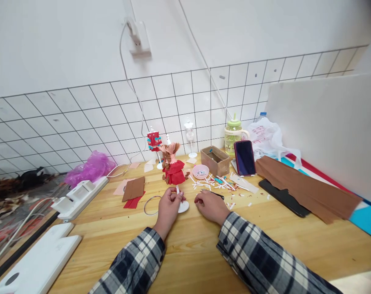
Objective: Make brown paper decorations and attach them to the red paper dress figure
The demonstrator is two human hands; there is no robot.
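Observation:
My left hand (170,206) pinches the white stem of a small mannequin stand, just above its round white base (183,207). On that stand sits a miniature dress (175,171) with a red tiered skirt, a pink middle and a fanned brown top. My right hand (211,206) rests on the table just right of the base, its fingers curled together; whatever they may hold is hidden. A dark slim tool (218,195) lies partly behind that hand. Beside my left hand lies a metal ring (151,205).
Paper strips (222,183) lie scattered before a cardboard box (215,161) and a pink bowl (200,172). A phone (244,158) stands upright near a green-lidded bottle (233,136). Brown sheets (134,189) lie left, near a power strip (81,199). Two other mini mannequins stand behind.

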